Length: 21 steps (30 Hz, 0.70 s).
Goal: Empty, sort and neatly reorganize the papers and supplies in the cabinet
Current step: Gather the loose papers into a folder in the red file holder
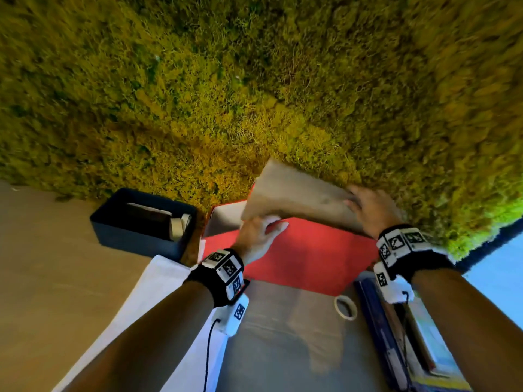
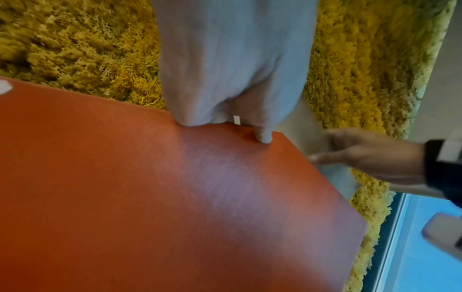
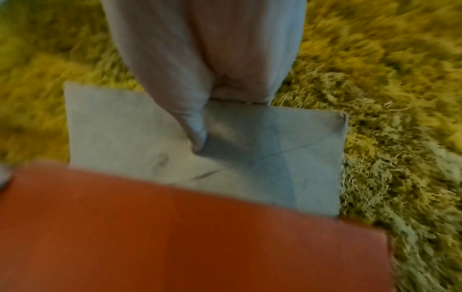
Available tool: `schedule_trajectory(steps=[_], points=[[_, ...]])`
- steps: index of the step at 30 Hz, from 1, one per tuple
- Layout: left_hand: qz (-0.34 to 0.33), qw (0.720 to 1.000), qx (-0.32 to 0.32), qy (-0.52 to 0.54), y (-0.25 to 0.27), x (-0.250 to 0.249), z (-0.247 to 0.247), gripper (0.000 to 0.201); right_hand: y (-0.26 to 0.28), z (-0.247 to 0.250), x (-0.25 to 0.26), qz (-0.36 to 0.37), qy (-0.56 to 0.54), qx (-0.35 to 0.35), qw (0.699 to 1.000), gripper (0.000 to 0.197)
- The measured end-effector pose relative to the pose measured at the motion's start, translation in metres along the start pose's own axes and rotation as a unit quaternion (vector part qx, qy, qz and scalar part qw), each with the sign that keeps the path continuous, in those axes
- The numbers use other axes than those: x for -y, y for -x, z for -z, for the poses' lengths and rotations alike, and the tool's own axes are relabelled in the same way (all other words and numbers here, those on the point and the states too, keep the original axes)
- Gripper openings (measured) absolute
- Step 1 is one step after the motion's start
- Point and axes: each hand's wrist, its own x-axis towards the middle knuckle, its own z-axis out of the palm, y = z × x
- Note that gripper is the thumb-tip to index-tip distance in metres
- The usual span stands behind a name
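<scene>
I see both hands at flat red paper folder (image 1: 297, 258), lying on tan tabletop (image 1: 56, 250) against mossy green wall (image 1: 254, 80). Left hand (image 1: 259, 237) grips folder's far left edge, thumb pressing on top. Right hand (image 1: 370, 206) pinches brown paper envelope (image 1: 294, 193), thumb on its face, envelope's near edge tucked behind folder. Left of folder: dark blue open bin (image 1: 113, 222) holding tape roll (image 1: 178, 226). Near side of folder: loose white tape ring (image 1: 345, 306).
</scene>
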Motion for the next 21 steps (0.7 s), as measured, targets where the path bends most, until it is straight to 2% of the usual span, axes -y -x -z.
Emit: schedule_trajectory(steps=[3, 6, 9, 11, 13, 14, 17, 19, 21], points=[[-0.018, 0.999, 0.011, -0.038, -0.001, 0.004, 0.000, 0.055, 0.005, -0.029, 0.003, 0.004, -0.007, 0.035, 0.999, 0.046], [0.004, 0.998, 0.022, -0.056, -0.004, 0.006, 0.002, 0.065, 0.004, -0.041, 0.003, -0.015, -0.068, -0.009, 0.998, 0.045], [0.018, 0.996, 0.026, -0.082, -0.004, 0.002, 0.002, 0.075, 0.002, -0.044, 0.001, -0.013, -0.058, -0.022, 0.998, 0.043], [0.061, 0.988, 0.027, -0.138, -0.002, 0.000, 0.003, 0.078, 0.003, -0.044, 0.001, -0.011, -0.063, -0.025, 0.998, 0.036], [0.124, 0.977, -0.006, -0.173, 0.002, -0.003, 0.002, 0.089, 0.007, -0.044, 0.001, -0.027, -0.047, -0.058, 0.997, 0.030], [0.155, 0.973, -0.025, -0.170, 0.003, -0.006, 0.003, 0.098, 0.011, -0.045, 0.002, -0.058, -0.026, -0.081, 0.995, 0.030], [0.239, 0.958, -0.053, -0.147, -0.004, -0.010, 0.008, 0.128, 0.023, -0.051, 0.005, -0.211, 0.006, -0.119, 0.970, 0.039], [0.261, 0.951, -0.057, -0.154, -0.008, -0.010, 0.010, 0.142, 0.031, -0.052, 0.005, -0.288, -0.005, -0.097, 0.953, 0.046], [0.245, 0.952, -0.052, -0.175, -0.008, -0.004, 0.009, 0.148, 0.033, -0.052, 0.004, -0.326, -0.011, -0.050, 0.944, 0.052]])
